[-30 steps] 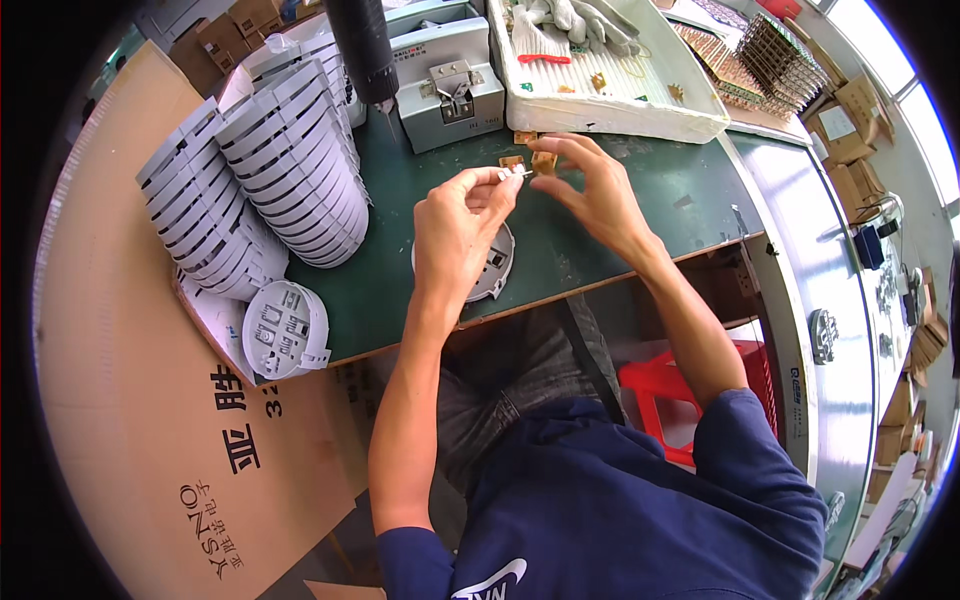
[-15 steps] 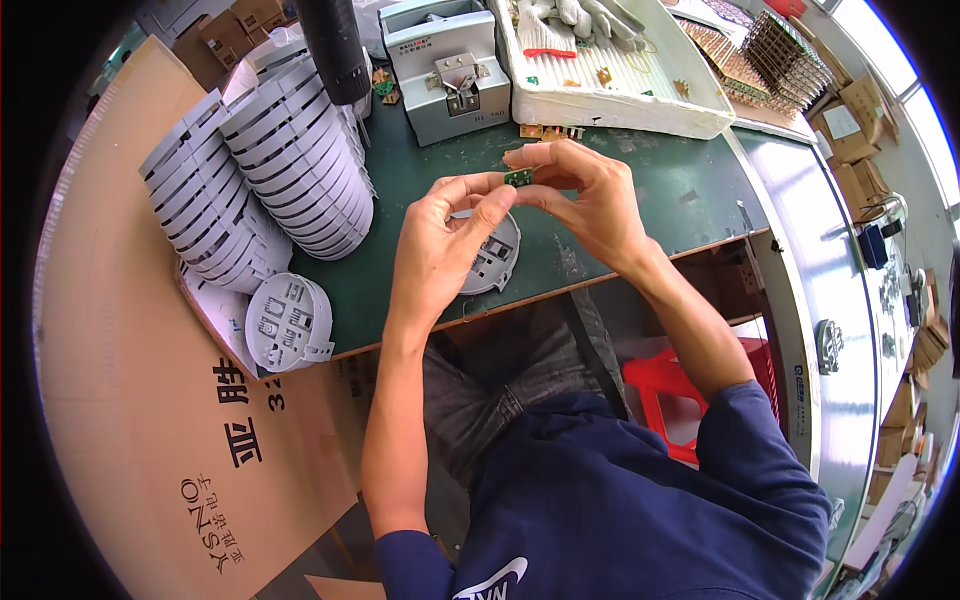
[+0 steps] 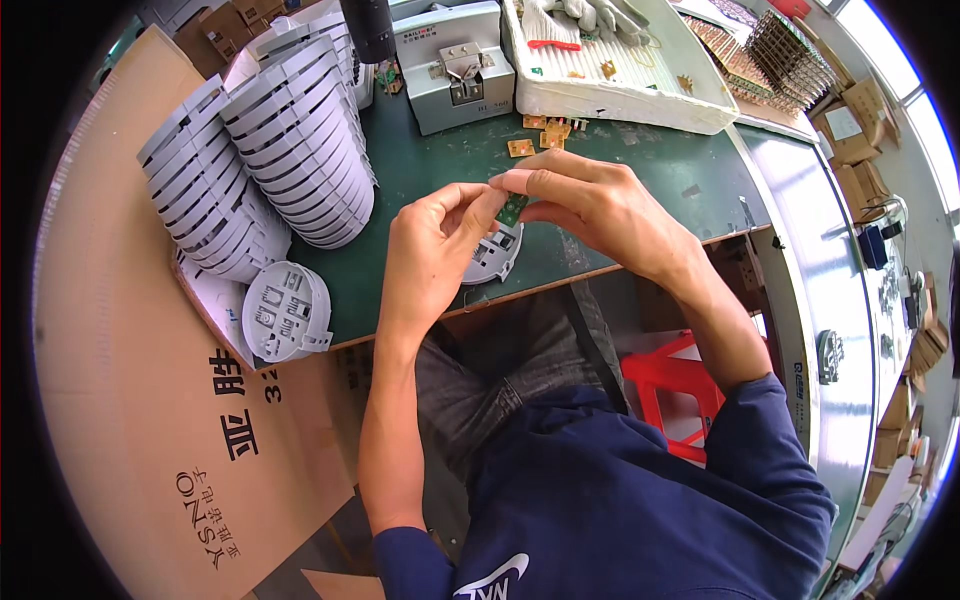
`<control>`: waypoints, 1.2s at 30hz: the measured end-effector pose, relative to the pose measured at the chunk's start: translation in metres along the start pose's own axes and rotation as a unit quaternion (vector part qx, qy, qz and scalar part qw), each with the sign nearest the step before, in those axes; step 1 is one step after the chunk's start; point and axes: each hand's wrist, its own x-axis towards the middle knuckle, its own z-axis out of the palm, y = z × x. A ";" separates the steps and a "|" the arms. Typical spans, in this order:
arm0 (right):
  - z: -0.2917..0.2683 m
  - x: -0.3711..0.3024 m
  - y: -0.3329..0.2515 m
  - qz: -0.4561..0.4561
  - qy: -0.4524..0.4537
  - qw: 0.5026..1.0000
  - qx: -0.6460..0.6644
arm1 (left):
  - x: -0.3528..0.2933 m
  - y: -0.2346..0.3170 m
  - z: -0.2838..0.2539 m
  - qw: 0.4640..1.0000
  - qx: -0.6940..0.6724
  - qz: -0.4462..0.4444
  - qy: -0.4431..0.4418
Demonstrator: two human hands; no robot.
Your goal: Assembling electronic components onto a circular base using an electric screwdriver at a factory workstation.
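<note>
A small green circuit board (image 3: 512, 209) is pinched between my two hands, above the green-topped bench. My left hand (image 3: 437, 240) closes its thumb and fingertips at the board's left edge. From the right, my right hand (image 3: 600, 205) curls over with thumb and fingers on the board's other side. Directly beneath lies a round grey plastic housing (image 3: 494, 262) with square cutouts, partly covered by my left hand. Several small tan boards (image 3: 521, 148) are on the bench just beyond my right hand.
Tall stacks of grey round housings (image 3: 300, 150) stand at left, with one tipped housing (image 3: 287, 312) at the bench edge. A grey metal machine (image 3: 458, 75) and a white foam tray (image 3: 640, 100) with gloves sit at the back. A red stool (image 3: 675, 385) is below right.
My hands have tilted the green board more upright and lowered it slightly. My right hand has swung over it, and more tan boards show behind.
</note>
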 end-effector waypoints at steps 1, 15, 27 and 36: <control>-0.001 0.000 -0.001 0.001 0.001 1.000 -0.002 | -0.001 -0.003 -0.003 1.000 0.000 0.000 0.001; 0.013 -0.030 0.005 0.169 0.057 0.958 0.226 | -0.014 0.004 0.010 0.920 0.220 0.309 0.099; 0.033 -0.044 0.011 0.189 0.083 0.841 0.501 | -0.018 -0.006 0.019 0.938 0.148 0.297 0.104; 0.034 -0.042 0.009 0.212 0.072 0.850 0.477 | -0.022 -0.011 0.016 0.929 0.194 0.286 0.132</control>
